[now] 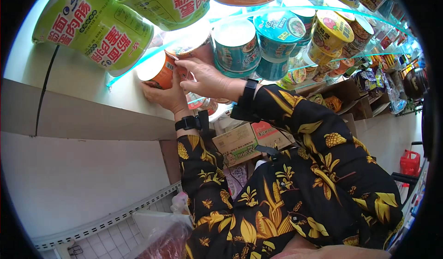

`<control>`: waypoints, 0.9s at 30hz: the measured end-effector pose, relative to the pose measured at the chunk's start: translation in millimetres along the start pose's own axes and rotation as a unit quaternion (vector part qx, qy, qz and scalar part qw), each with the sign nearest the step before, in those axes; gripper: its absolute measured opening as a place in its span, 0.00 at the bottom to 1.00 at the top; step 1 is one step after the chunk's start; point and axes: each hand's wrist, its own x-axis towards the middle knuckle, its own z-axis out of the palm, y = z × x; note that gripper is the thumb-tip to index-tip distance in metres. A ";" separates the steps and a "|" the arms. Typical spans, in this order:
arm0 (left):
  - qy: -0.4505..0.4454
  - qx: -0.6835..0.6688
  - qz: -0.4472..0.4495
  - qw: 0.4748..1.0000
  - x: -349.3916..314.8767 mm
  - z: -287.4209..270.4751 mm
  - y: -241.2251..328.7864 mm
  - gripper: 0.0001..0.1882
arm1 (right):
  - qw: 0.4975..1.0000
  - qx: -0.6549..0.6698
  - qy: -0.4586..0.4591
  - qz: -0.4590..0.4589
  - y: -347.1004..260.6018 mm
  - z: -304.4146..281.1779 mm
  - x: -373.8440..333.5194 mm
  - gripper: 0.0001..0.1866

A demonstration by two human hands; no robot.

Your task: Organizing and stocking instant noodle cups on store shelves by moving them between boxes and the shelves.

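Left hand [168, 96] is curled round the orange tub [162, 77], fingers under its side and thumb up against the wall. Right hand [210, 77] has its fingers bent over the same tub, tips near the edge at its right; whether they pinch it or only rest there, I cannot tell. The tub sits tilted in the left palm, its white round end facing left, just beside the glass shelf [119, 78]; I cannot tell if that end is the lid or the base.

It looks light, probably dry-filled, with a thin, stiffish wall that would dent under a hard squeeze. The printed surface looks smooth, so a loose grip could slip. Best hold: 1 hand round the middle of the wall, fingers opposite the thumb, with no pressure on the white end.

Just past it stands a bigger tub [201, 53] with a pale top, then teal tubs [235, 51] to the right. Lower down lies a brown carton [234, 142]; far right, a red jug [409, 163].
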 end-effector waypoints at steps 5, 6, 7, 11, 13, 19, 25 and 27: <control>0.054 -0.213 0.013 0.975 -25.9 1.0 -31.8 0.41 | 0.995 0.066 -0.052 0.053 6.7 8.6 -2.9 0.28; 0.051 -0.215 0.011 0.975 -33.8 3.0 -34.6 0.41 | 0.995 0.064 -0.051 0.057 13.4 6.9 -5.3 0.28; 0.021 -0.233 -0.033 0.972 -41.1 4.8 -37.8 0.36 | 0.991 0.061 -0.077 0.091 22.1 6.3 -7.0 0.28; -0.048 -0.365 -0.168 0.914 -45.2 9.4 -49.8 0.32 | 0.979 0.073 -0.073 0.175 37.5 31.2 -11.8 0.24; -0.076 -0.395 -0.219 0.889 -42.5 12.9 -46.1 0.33 | 0.980 0.116 -0.025 0.162 40.5 42.7 -13.4 0.24; -0.117 -0.445 -0.287 0.840 -38.0 11.0 -45.2 0.36 | 0.983 0.158 0.049 0.081 76.2 83.6 -7.1 0.26; -0.078 -0.345 -0.239 0.904 -59.1 -4.1 -31.7 0.30 | 0.970 0.228 -0.014 0.088 61.2 66.8 -16.3 0.29; -0.054 -0.349 -0.249 0.902 -65.8 -10.0 -21.7 0.30 | 0.960 0.257 -0.045 0.099 49.0 57.6 -21.5 0.33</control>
